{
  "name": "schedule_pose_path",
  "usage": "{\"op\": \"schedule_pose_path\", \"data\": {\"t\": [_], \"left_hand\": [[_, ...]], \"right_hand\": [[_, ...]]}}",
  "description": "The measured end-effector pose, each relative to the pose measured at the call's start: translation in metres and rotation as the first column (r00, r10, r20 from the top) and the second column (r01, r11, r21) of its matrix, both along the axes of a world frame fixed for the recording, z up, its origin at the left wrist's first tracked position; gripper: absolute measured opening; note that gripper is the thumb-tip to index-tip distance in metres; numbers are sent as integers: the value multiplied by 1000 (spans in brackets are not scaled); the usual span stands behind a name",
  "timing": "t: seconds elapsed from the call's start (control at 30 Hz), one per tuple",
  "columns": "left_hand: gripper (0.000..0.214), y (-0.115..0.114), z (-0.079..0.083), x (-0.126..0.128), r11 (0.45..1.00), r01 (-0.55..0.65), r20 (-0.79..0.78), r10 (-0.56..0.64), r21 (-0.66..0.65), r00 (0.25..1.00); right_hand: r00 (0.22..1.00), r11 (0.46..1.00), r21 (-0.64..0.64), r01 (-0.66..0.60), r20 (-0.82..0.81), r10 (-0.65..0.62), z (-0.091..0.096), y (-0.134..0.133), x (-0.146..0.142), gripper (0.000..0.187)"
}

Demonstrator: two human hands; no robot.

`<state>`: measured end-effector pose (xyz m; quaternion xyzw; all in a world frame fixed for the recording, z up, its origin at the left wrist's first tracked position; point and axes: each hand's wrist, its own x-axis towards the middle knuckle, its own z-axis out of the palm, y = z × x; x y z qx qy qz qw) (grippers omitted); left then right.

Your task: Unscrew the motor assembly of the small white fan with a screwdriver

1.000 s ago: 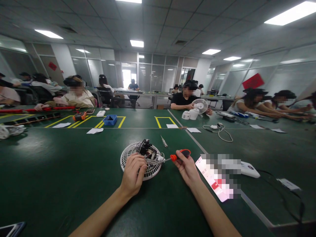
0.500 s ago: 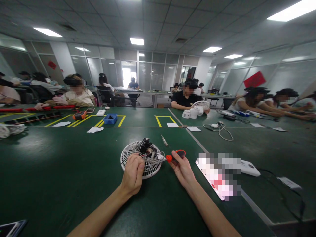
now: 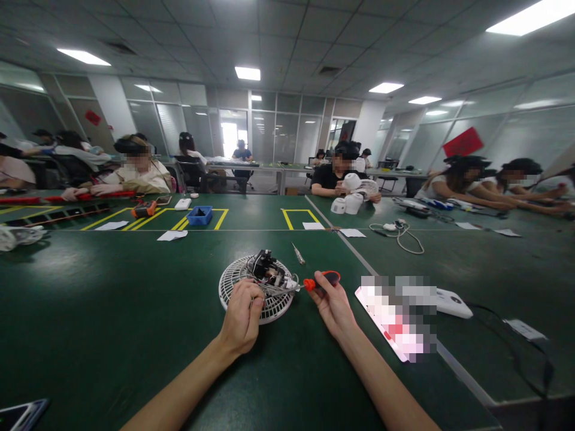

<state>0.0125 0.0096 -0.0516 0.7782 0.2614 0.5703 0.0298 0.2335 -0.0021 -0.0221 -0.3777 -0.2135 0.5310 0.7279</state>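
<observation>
A white round fan grille lies flat on the green table, with a black motor and loose wires on top of it. My left hand is closed on the grille's near edge, fingers curled against the wires. My right hand grips a red and black screwdriver, whose tip points left into the motor assembly.
A small metal bit lies behind the fan. To the right are a phone, a white box and a black cable. A phone corner shows at bottom left. Other people work at the far side; a blue tray sits there.
My right hand and the screwdriver shifted slightly left toward the motor. My left hand stays on the grille.
</observation>
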Motion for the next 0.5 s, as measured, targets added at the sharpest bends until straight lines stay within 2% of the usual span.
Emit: {"op": "schedule_pose_path", "data": {"t": [0.5], "left_hand": [[13, 1, -3, 1, 999, -39, 6, 39, -17, 999]], "right_hand": [[1000, 1000, 20, -16, 4, 16, 2, 0, 2, 51]]}}
